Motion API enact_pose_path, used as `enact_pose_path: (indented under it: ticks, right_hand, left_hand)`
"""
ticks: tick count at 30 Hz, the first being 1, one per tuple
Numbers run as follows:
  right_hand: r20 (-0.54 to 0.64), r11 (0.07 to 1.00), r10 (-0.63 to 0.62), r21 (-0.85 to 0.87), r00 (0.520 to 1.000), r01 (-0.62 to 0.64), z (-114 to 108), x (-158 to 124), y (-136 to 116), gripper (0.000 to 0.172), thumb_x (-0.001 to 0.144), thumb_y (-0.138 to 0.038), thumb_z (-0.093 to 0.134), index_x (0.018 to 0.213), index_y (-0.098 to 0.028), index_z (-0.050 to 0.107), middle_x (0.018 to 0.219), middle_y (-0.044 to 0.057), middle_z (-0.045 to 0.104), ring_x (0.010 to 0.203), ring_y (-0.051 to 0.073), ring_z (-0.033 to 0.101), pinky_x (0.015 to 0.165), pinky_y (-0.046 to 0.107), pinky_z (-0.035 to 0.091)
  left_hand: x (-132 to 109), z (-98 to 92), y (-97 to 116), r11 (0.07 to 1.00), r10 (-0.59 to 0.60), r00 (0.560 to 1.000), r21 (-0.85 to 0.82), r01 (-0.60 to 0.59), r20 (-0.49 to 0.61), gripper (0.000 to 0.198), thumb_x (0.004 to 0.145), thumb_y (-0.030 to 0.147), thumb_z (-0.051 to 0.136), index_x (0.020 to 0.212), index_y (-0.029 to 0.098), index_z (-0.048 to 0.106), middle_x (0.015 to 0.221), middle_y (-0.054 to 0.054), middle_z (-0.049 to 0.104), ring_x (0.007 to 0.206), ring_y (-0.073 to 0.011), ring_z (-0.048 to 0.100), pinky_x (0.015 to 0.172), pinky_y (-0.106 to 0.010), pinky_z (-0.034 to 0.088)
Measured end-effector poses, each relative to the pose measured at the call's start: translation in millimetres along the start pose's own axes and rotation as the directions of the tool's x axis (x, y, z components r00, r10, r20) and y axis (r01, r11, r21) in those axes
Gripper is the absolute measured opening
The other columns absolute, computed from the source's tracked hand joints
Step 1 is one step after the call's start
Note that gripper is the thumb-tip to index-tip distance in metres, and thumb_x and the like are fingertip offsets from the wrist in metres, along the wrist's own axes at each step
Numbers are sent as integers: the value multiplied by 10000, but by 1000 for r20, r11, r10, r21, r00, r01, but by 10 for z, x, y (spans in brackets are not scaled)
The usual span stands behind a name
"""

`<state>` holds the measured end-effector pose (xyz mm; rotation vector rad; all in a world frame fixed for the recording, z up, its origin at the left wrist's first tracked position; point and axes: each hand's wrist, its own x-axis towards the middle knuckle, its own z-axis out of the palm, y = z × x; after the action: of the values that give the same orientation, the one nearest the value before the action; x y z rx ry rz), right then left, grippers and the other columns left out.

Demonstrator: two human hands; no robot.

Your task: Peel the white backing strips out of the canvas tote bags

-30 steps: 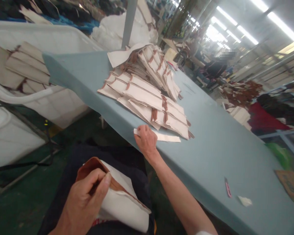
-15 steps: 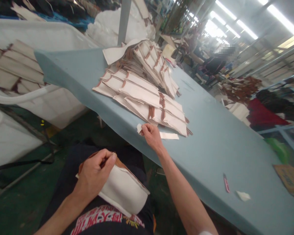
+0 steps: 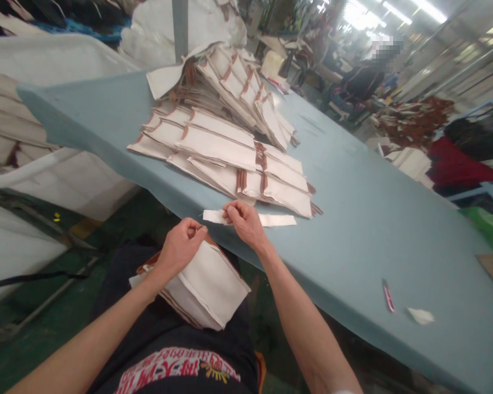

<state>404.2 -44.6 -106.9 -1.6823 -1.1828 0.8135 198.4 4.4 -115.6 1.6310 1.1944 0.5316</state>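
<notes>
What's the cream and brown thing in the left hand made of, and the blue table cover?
The folded piece: probably matte cloth, since it folds without shine; its brown edging could be leather, by colour. The table cover: maybe smooth plastic or fabric, draping over the edge.

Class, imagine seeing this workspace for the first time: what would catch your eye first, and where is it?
Most striking are the heaped cream-and-brown pieces on the far part of the blue-grey table. At lower centre, the left hand grips a similar piece, while the right hand is over a white strip near the table's edge. A small pink tool lies apart, to the right.
</notes>
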Motion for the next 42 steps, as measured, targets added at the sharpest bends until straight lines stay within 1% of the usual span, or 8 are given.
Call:
enact_pose_path:
  ticks: [3,7,12,17,23,29,37,42]
  right_hand:
    - [-25,999,7,35,1000,-6,-20,22,47,336,1071,-463,494,1065,-198,699,883,35,764,706,141,667,663,252,527]
    - [-38,999,-26,25,999,27,-22,11,54,336,1056,-469,512,1063,-197,710,855,22,739,686,138,624,648,252,499]
    - [-54,994,-96,-49,994,93,-17,-41,13,278,1048,-391,535,1056,-188,724,854,23,746,709,151,622,702,275,501]
    - [-19,974,-176,-150,984,172,8,-82,8,178,1022,-335,599,970,-206,712,851,22,745,712,164,640,709,285,509]
    - [66,916,-281,-278,957,289,34,-158,1,60,984,-259,673,1000,-215,710,960,55,748,849,201,678,795,309,528]
    - [143,854,-325,-381,935,354,32,-140,-10,85,974,-196,688,1053,-221,703,1029,78,735,982,248,686,862,344,516]
    - [191,835,-331,-396,924,381,-10,-95,2,84,982,-163,698,1041,-221,687,1023,64,729,964,229,686,840,317,515]
    - [199,847,-332,-367,922,384,-18,-89,19,70,991,-241,751,1011,-224,687,998,41,738,901,199,679,791,285,508]
  left_hand:
    - [36,37,-20,1000,-27,999,6,28,-34,327,819,555,676,915,243,665,613,18,691,639,-245,660,676,-334,448]
    - [60,41,-17,997,-59,998,-56,58,-10,538,811,587,710,1180,196,688,654,16,737,644,-253,680,662,-326,466]
    - [173,72,16,979,-74,994,-182,89,86,527,807,691,692,954,189,754,790,-42,805,703,-233,690,658,-309,498]
    - [242,101,33,955,-99,992,-273,118,83,448,764,661,718,715,221,650,603,41,615,560,-142,497,548,-260,380]
    - [201,55,91,930,-143,989,-336,150,47,386,702,593,761,770,221,683,601,48,643,534,-134,494,516,-248,355]
    - [187,37,157,914,-168,985,-370,168,32,373,660,563,807,721,212,697,586,41,655,530,-124,479,501,-237,342]
    - [208,57,277,864,-220,972,-447,232,79,396,613,569,836,651,229,635,540,50,608,495,-123,464,478,-242,361]
    - [201,68,341,845,-236,967,-471,254,98,441,549,570,884,653,223,631,546,53,611,494,-114,466,484,-236,364]
